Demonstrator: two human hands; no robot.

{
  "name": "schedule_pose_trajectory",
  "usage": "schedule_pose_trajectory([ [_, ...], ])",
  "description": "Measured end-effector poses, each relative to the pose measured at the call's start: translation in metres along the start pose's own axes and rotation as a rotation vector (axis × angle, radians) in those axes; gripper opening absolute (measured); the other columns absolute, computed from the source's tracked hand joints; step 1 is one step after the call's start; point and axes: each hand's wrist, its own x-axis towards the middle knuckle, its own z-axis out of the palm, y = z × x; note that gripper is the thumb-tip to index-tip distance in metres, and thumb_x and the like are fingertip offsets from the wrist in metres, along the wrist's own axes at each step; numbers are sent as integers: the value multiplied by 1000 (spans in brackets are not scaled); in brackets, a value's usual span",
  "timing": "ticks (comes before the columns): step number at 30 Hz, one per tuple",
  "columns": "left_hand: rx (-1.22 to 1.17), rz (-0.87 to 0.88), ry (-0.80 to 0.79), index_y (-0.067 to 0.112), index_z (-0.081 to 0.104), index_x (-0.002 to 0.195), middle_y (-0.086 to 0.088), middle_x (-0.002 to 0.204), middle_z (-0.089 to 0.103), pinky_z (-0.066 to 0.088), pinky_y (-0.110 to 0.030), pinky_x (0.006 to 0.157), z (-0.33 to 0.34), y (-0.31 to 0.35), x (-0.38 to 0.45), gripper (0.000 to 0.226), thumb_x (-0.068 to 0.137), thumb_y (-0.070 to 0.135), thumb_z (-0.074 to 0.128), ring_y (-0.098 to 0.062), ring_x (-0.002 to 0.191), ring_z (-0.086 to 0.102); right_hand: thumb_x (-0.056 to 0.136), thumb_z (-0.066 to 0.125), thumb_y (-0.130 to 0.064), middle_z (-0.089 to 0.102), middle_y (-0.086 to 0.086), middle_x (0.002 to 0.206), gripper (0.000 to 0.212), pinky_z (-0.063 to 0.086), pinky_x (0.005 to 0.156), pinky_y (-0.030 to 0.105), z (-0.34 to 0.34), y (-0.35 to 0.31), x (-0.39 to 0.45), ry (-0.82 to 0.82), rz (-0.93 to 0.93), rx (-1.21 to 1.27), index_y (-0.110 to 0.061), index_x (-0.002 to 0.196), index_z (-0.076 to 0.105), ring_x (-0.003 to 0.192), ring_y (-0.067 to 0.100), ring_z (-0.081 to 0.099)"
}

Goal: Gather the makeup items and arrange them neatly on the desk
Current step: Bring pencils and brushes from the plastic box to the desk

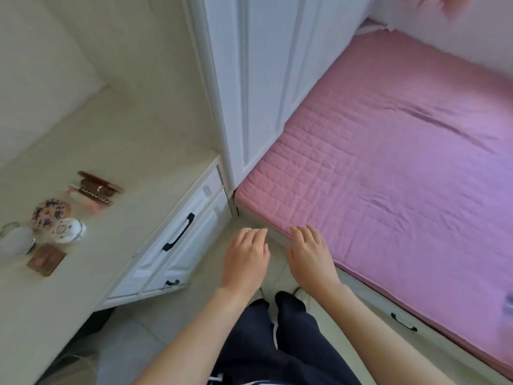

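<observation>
I saw both hands empty over the floor, left hand (245,257) and right hand (311,252) with fingers relaxed, close together. The makeup items lay grouped on the desk (133,151): stacked palettes (95,190), two round compacts (59,220), a brown compact (46,259).

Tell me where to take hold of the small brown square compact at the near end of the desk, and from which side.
Grip the brown square compact by two opposite edges, coming straight down from above. It lies flat and thin on the desk, so only its rim offers purchase. The side toward the desk's front edge looks free; the frosted jar crowds its far corner. Both the left hand and right hand are empty.
</observation>
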Motion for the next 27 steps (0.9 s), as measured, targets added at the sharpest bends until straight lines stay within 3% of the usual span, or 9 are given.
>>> schedule_pose_trajectory([
  [3,78,196,-43,9,57,129,-4,124,63,38,-39,108,11,30,-2,37,93,18,56,-22,123,52,100,37,-25,38,6,147,48,18,117,43,1,26,-39,5,146,-12,-8,144,32,142,30,22],
  [8,173,429,-198,15,38,145,0,147,44,19,-37,119,37,83,-8,48,99,27,41,-19,140,31,100,38,-26,31,10,152,54,13,119,45,2,69,-110,34,392,35,-7,148,26,146,33,14],
  [14,212,725,-305,12,43,143,-3,146,45,25,-41,117,74,163,-34,50,95,24,51,-24,141,33,101,32,-36,21,5,157,58,8,120,42,17,117,-200,76,653,116,-9,150,17,148,25,5],
  [24,181,990,-459,9,45,141,-6,147,44,23,-40,118,141,301,-115,49,94,19,53,-24,142,31,101,32,-36,20,8,158,59,7,119,42,34,191,-348,187,963,230,-8,151,17,148,27,4],
  [27,164,1064,-477,7,51,136,-8,141,50,31,-44,114,161,340,-139,48,90,15,59,-28,138,38,102,32,-36,18,7,158,59,6,119,42,39,215,-386,218,1038,256,-8,151,15,148,28,2],
])
